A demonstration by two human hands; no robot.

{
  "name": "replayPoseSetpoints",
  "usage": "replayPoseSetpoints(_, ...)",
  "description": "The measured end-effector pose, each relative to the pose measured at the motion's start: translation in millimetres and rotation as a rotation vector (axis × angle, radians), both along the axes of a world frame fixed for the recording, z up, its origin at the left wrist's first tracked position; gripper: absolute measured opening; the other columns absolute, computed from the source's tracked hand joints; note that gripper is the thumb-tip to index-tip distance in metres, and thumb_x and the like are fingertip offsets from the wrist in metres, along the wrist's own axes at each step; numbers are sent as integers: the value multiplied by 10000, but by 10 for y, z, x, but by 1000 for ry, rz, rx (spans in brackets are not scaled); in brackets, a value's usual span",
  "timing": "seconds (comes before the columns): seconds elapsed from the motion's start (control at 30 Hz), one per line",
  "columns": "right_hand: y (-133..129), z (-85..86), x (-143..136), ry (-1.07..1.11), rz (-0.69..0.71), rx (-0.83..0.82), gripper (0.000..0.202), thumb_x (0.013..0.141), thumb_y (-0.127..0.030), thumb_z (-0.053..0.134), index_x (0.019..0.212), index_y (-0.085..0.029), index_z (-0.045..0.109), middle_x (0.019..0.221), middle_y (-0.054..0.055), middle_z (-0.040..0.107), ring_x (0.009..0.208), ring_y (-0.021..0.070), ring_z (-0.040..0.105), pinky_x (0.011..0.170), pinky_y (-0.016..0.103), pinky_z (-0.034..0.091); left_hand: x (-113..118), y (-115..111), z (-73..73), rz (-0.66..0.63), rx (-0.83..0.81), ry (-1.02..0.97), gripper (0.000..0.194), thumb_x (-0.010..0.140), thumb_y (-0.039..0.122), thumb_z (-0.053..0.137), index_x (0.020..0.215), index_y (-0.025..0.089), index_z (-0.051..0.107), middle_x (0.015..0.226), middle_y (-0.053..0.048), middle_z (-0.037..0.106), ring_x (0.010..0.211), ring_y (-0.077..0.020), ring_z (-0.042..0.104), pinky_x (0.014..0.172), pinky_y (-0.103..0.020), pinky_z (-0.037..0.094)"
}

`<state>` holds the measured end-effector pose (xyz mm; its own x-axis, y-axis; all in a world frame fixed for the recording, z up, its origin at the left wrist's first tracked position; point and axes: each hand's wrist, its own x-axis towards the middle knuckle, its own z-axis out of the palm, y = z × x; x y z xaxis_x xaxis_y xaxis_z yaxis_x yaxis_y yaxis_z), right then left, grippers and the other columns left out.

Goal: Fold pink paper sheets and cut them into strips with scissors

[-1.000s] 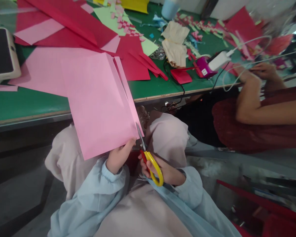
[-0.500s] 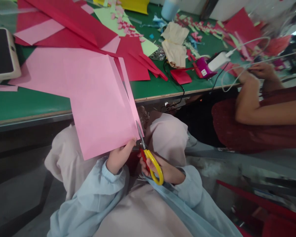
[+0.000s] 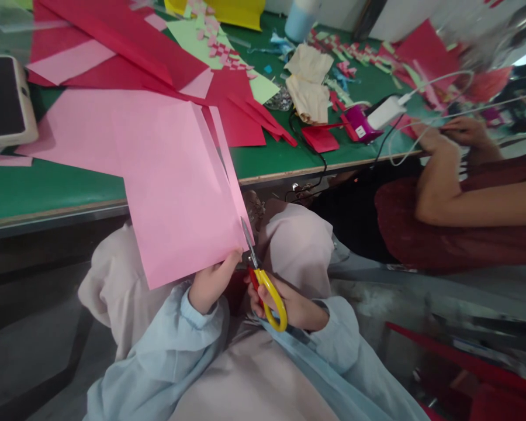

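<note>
A large sheet of pink paper (image 3: pixel 175 181) reaches from the table edge down over my lap. My left hand (image 3: pixel 214 276) pinches its near edge by the lower right corner, thumb on top and fingers hidden underneath. In my right hand (image 3: pixel 267 298) are scissors (image 3: pixel 277 304) with yellow and red handles, fingers wrapped through the loops. Their blades point away from me and lie at the sheet's right side, near the corner. A narrow pink strip (image 3: pixel 225 155) runs along that side, parted from the sheet by a long slit. Whether strip and sheet still join at the near end is unclear.
On the green table (image 3: pixel 48 190) lie red paper sheets (image 3: pixel 114 41), a phone (image 3: pixel 2 102), a beige cloth (image 3: pixel 309 82) and a purple plug block (image 3: pixel 362 124) with cables. A blue bottle (image 3: pixel 301 22) stands behind. At the right, another person's forearms (image 3: pixel 442 158) rest at the table edge.
Almost nothing differs. The whole view has shifted slightly, and the scissors sit marginally lower. Both hands keep their holds.
</note>
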<state>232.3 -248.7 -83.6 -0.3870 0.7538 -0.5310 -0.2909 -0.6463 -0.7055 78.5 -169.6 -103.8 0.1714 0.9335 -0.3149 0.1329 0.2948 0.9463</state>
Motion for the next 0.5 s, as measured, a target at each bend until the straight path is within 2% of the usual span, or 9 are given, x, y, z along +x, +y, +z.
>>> replayPoseSetpoints(0.23,70,48,14,-54,71,29,489,798,-660,585,813,-219,375,654,-55,456,589,90,469,555,233,347,-2,-16,15,-41,-7,3,302,777,469,590,616,219,643,591,-9,649,779,-207,667,778,-323,537)
replayPoseSetpoints(0.5,58,11,19,-32,43,33,435,823,-627,583,874,-227,421,671,-52,445,589,94,462,547,242,346,-6,-8,12,-35,-18,1,289,779,458,590,623,220,642,605,-15,649,819,-216,667,769,-329,540)
